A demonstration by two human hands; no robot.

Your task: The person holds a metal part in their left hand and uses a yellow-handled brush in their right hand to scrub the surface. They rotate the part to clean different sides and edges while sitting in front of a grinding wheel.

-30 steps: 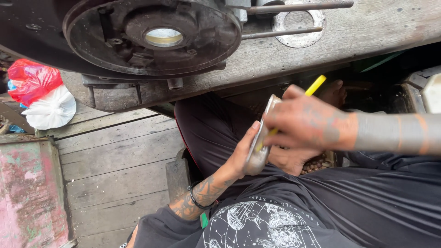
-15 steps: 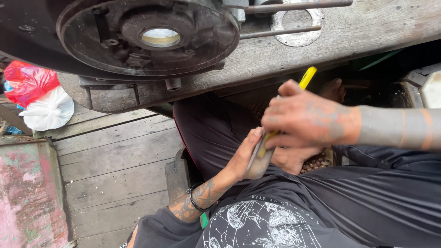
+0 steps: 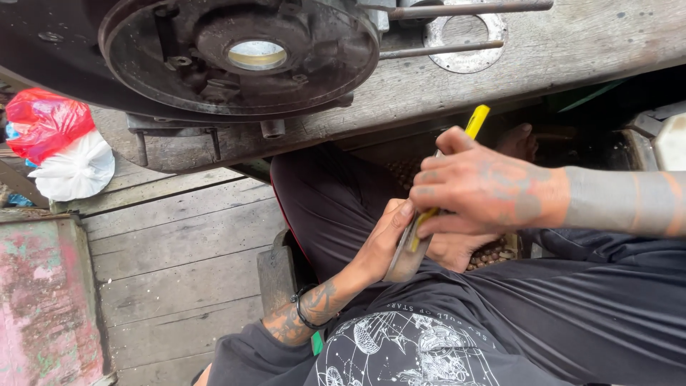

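My left hand (image 3: 382, 246) grips a curved grey metal piece (image 3: 406, 259) edge-on, low in front of my lap. My right hand (image 3: 486, 193) is closed around a thin yellow-handled tool (image 3: 476, 119). The tool's lower end lies against the metal piece, and its yellow top sticks up past my knuckles. Both hands are over my dark trousers (image 3: 336, 193). The face of the metal piece is turned away from view.
A round rusty brake backing plate (image 3: 239, 53) with a central hole lies on a weathered wooden bench (image 3: 572, 43), beside a metal ring plate (image 3: 464, 36) and two rods. A red and white plastic bag (image 3: 61, 146) sits at left, and a pink painted box (image 3: 43, 300) at lower left.
My right hand has slid slightly right and down along the metal piece with the yellow tool. The left hand keeps its hold and the piece now stands more edge-on.
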